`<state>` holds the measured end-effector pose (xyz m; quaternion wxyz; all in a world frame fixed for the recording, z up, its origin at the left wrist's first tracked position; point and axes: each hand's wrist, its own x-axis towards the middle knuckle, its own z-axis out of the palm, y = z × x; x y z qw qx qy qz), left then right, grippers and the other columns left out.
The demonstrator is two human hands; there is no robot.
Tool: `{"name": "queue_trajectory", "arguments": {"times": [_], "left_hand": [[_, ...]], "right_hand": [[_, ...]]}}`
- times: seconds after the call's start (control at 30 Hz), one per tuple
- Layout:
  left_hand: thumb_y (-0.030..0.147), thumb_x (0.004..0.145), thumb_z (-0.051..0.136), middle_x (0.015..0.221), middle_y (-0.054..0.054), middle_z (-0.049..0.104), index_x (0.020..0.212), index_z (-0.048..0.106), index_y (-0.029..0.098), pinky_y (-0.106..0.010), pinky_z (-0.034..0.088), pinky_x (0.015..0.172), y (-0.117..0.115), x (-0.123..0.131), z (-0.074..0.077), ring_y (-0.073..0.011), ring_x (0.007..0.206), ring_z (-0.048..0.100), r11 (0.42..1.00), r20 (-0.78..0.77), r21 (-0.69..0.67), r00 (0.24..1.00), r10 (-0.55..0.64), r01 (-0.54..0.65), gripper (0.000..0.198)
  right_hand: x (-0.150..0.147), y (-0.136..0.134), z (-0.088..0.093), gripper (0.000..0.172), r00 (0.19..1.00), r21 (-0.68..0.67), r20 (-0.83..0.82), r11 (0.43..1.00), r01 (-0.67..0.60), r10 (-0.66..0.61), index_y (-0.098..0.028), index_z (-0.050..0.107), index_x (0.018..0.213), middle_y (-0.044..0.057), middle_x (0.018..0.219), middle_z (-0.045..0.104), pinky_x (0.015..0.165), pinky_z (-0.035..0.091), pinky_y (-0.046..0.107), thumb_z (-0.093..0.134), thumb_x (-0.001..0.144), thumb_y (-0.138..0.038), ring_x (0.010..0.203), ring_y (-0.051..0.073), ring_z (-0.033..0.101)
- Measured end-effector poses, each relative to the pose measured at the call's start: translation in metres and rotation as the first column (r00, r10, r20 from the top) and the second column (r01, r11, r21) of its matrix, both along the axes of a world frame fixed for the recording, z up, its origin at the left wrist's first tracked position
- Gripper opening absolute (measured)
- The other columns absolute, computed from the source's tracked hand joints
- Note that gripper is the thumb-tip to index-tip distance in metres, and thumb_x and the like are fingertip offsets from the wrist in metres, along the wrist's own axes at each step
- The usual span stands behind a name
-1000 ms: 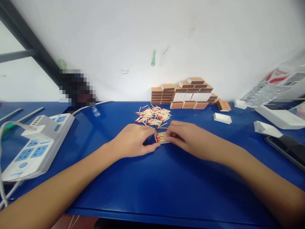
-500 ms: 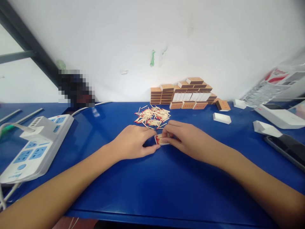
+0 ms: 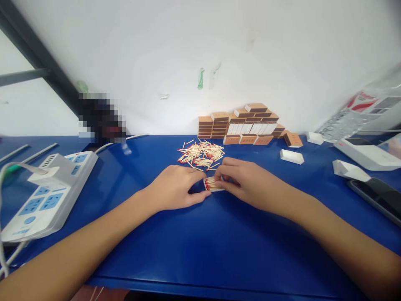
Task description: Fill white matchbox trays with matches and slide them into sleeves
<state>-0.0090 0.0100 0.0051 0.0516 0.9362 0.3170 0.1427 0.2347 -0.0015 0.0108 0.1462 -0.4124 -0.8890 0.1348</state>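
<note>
A small white matchbox tray (image 3: 214, 190) with red-headed matches (image 3: 209, 184) lying in it rests on the blue table. My left hand (image 3: 175, 187) grips its left end between thumb and forefinger. Over the tray's right part, my right hand (image 3: 239, 179) has its fingers bent together on the matches; its fingertips partly hide them. Just behind both hands is a loose heap of matches (image 3: 202, 154), heads pointing various ways.
Stacked matchboxes (image 3: 213, 127) line the wall. White trays (image 3: 291, 156) lie to the right, near a phone (image 3: 377, 196), a white device (image 3: 369, 154) and a leaning plastic bottle (image 3: 347, 117). A power strip (image 3: 59, 209) with a plugged-in charger (image 3: 50, 171) occupies the left.
My right fingers have shifted very slightly right, showing a bit more of the matches in the tray. My left hand stays in place on the tray.
</note>
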Motion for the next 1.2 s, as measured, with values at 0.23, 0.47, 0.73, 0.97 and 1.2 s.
{"name": "queue_trajectory", "arguments": {"times": [0.23,0.47,0.73,0.97,1.2], "left_hand": [[0.041,0.094,0.063,0.072,0.001,0.067,0.1,0.071,0.017,-0.027,0.039,0.058,0.0,-0.0002,0.0011,-0.0132,0.061,0.059,1.0,-0.008,-0.013,1.0,0.003,-0.003,0.026],[0.042,0.095,0.062,0.073,0.001,0.067,0.093,0.068,0.017,-0.027,0.037,0.058,-0.0005,0.0011,0.0014,-0.0129,0.06,0.058,1.0,-0.028,-0.015,1.0,0.01,-0.011,0.025],[0.041,0.095,0.063,0.075,0.001,0.068,0.096,0.068,0.017,-0.027,0.039,0.059,-0.0008,0.0006,0.0012,-0.0131,0.063,0.06,1.0,-0.017,-0.023,1.0,-0.001,0.001,0.024],[0.041,0.095,0.062,0.072,0.002,0.066,0.091,0.066,0.018,-0.027,0.038,0.057,-0.0012,0.0011,0.0024,-0.0128,0.06,0.058,1.0,-0.02,-0.013,1.0,0.001,-0.002,0.024],[0.041,0.095,0.063,0.072,0.002,0.066,0.091,0.066,0.018,-0.027,0.036,0.057,-0.0012,0.0006,0.0016,-0.0129,0.06,0.057,1.0,-0.017,-0.006,1.0,-0.004,0.004,0.024]], "right_hand": [[-0.0027,-0.0015,0.0014,0.014,0.995,-0.017,0.071,0.997,0.071,-0.069,-0.02,0.06,0.087,0.003,0.091,0.064,0.066,0.037,0.029,0.054,0.1,-0.021,0.076,0.016,0.056],[-0.0063,-0.0037,0.0005,0.013,0.999,0.007,0.016,0.999,0.042,-0.042,-0.02,0.061,0.088,0.002,0.089,0.063,0.065,0.037,0.028,0.056,0.1,-0.023,0.074,0.015,0.055],[-0.0021,-0.0014,0.0032,0.023,0.994,-0.079,-0.051,0.992,-0.098,0.094,-0.02,0.07,0.098,0.005,0.095,0.065,0.07,0.044,0.03,0.048,0.105,-0.023,0.079,0.016,0.06],[-0.0005,-0.0026,0.0078,0.02,0.993,-0.028,-0.062,0.994,-0.101,0.099,-0.022,0.075,0.095,0.004,0.091,0.069,0.07,0.043,0.029,0.056,0.101,-0.022,0.077,0.016,0.063],[-0.0047,-0.0002,0.0026,0.017,1.0,-0.004,0.021,1.0,-0.018,0.018,-0.019,0.068,0.087,0.004,0.087,0.068,0.067,0.04,0.028,0.057,0.1,-0.022,0.076,0.016,0.059]]}}
